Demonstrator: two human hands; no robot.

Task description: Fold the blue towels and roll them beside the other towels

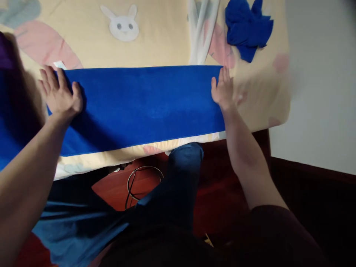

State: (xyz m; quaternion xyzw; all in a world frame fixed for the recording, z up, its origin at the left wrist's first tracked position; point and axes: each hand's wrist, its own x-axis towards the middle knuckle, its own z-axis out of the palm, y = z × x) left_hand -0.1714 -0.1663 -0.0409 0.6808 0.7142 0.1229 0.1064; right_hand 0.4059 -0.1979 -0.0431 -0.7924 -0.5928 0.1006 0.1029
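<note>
Pressing flat, open left hand (59, 92), right hand (222, 89), blue cloth (144, 107) ends

view: head, one only | position: worn on the person's head, above the bed (167, 40) edge | facing: forward and steeply down | range: close, arm's reach to the bedding | cover: bed top, floor (217, 193) below | right edge blurred, probably motion | shared: none, single view
</note>
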